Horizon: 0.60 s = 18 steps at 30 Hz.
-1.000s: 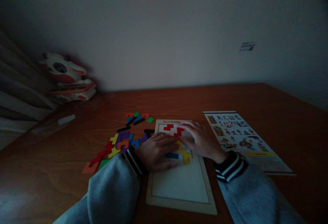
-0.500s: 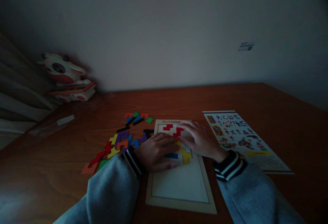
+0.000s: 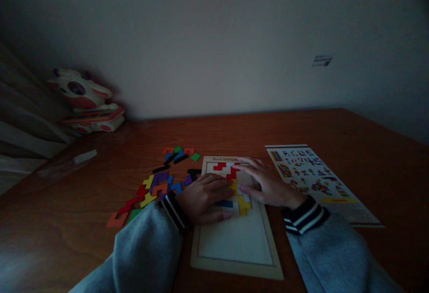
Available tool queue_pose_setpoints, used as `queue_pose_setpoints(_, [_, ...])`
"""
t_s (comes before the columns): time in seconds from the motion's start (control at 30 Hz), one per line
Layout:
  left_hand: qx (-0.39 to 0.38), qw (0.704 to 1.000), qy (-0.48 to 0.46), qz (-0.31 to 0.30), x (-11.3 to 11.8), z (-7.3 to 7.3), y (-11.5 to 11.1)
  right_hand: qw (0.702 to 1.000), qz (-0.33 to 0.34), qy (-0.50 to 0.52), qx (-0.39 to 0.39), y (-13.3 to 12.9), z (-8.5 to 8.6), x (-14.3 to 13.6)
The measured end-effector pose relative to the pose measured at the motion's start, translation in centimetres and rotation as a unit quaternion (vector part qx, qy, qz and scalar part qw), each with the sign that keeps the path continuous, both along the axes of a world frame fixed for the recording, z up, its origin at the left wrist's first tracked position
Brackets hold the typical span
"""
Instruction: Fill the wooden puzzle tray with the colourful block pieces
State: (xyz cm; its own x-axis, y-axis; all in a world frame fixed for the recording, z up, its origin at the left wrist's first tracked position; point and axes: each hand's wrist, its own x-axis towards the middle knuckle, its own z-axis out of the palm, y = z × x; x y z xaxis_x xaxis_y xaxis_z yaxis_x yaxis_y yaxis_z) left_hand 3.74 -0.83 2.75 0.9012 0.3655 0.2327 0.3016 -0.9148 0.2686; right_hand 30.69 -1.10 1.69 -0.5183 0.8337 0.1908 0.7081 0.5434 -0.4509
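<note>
Brown table (image 3: 301,127), left hand (image 3: 205,198) flat, right hand (image 3: 264,185) angled inward, over tray (image 3: 234,248)

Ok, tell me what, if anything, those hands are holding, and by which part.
Nothing, as far as shows: the left hand and the right hand lie open over the wooden board, gripping no visible piece.

There are two hands (image 3: 204,198); one wooden board (image 3: 234,241); one printed sheet (image 3: 320,181); one toy animal (image 3: 82,91).
</note>
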Motion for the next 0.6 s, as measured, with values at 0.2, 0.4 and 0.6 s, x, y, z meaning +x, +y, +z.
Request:
queue_pose_setpoints(0.2, [-0.004,1.000,0.004,-0.004,-0.2,0.0,0.0,1.000,0.018,-0.002,-0.019,-0.1,0.4,1.2])
queue_pose_setpoints(0.4, [-0.003,1.000,0.007,-0.004,-0.2,0.1,0.0,1.000,0.014,-0.015,-0.021,-0.1,-0.1,1.2])
queue_pose_setpoints(0.6, [0.000,1.000,0.000,-0.002,-0.1,0.0,0.0,0.999,0.013,-0.028,-0.039,-0.2,-0.3,0.9])
